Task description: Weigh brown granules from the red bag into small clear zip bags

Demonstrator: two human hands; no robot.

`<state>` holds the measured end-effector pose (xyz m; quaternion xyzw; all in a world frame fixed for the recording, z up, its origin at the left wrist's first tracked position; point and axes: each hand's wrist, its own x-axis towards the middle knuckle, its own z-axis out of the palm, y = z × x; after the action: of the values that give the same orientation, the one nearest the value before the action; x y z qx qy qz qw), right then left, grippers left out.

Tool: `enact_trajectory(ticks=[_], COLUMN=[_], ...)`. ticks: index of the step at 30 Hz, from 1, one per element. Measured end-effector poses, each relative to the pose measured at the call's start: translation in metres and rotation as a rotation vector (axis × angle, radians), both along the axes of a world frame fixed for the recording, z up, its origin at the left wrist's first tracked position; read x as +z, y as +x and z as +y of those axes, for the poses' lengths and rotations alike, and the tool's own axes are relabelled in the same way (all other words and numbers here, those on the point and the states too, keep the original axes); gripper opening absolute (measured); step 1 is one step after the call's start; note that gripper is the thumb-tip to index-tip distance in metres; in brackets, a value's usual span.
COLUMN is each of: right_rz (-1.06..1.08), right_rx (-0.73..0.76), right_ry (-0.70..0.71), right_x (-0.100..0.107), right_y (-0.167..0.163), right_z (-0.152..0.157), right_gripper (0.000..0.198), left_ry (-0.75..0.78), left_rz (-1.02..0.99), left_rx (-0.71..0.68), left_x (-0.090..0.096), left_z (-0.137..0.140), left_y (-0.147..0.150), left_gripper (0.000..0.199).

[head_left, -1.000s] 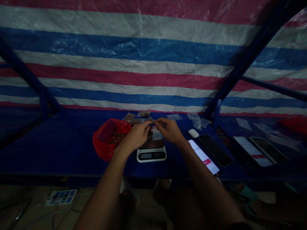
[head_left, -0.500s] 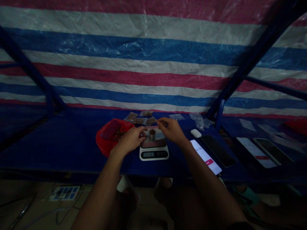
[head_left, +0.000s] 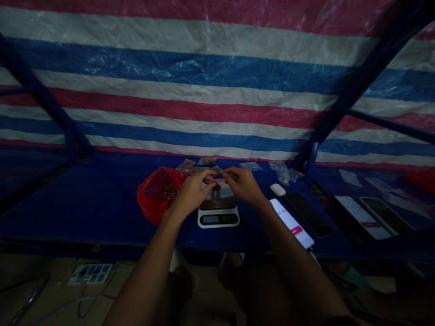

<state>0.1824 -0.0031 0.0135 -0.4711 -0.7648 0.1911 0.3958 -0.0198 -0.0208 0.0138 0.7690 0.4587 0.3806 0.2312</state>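
The left hand [head_left: 193, 190] had been brought nearer the right hand [head_left: 244, 184].
The small cylindrical cup [head_left: 215, 194] was held up by the shiny-topped scale [head_left: 219, 220]; both hands were curled (anything pinched could not be told).

The cup [head_left: 215, 193] stands on the scale [head_left: 219, 220], the bag [head_left: 146, 203] left of it, phones [head_left: 292, 224] right.

Bare-armed in dim light

The left hand [head_left: 193, 192] and right hand [head_left: 243, 186] are ungloved, and both forearms [head_left: 149, 267] are bare. A dark sleeve edge [head_left: 341, 321] shows near right. Below, one foot [head_left: 234, 259] wears pale-edged footwear [head_left: 242, 258], its type too dim to tell.
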Motion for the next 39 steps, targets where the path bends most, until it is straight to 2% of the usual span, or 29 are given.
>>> enact_trajectory(ticks=[5, 12, 16, 20, 25, 28, 30, 34, 39], right_rz=[0.010, 0.011, -0.030, -0.113, -0.202, -0.267, -0.336, -0.474, -0.586], right_rx=[-0.010, -0.097, -0.135, -0.180, -0.216, -0.241, -0.294, -0.453, -0.490], right_ry=[-0.008, 0.003, -0.020, 0.006, 0.032, 0.114, 0.139, 0.078, -0.045], right_x=[-0.001, -0.012, -0.022, -0.027, -0.035, -0.039, -0.039, -0.032, -0.023], right_y=[0.003, 0.010, 0.015, 0.022, 0.028, 0.027, 0.024, 0.013, -0.004], right_z=[0.000, 0.009, 0.015, 0.016, 0.018, 0.021, 0.022, 0.024, 0.034], right_gripper=[0.022, 0.021, 0.025, 0.027, 0.026, 0.026, 0.026, 0.033, 0.040], left_ry=[-0.003, 0.037, -0.007, -0.059, -0.171, -0.225, -0.188, -0.029, 0.028], left_rz=[0.026, 0.072, 0.205, 0.357, 0.584, 0.594, 0.572, 0.444, 0.342], left_rx=[0.006, 0.165, 0.166, 0.238, 0.268, 0.246, 0.257, 0.312, 0.295], left_x=[-0.002, 0.006, 0.004, 0.001, -0.019, -0.024, -0.020, -0.007, -0.004], left_z=[-0.001, -0.009, -0.017, -0.025, -0.024, -0.023, -0.025, -0.031, -0.036], left_y=[0.000, -0.020, -0.042, -0.075, -0.098, -0.097, -0.092, -0.072, -0.051], left_gripper=[0.028, 0.028, 0.028, 0.027, 0.023, 0.019, 0.018, 0.024, 0.025])
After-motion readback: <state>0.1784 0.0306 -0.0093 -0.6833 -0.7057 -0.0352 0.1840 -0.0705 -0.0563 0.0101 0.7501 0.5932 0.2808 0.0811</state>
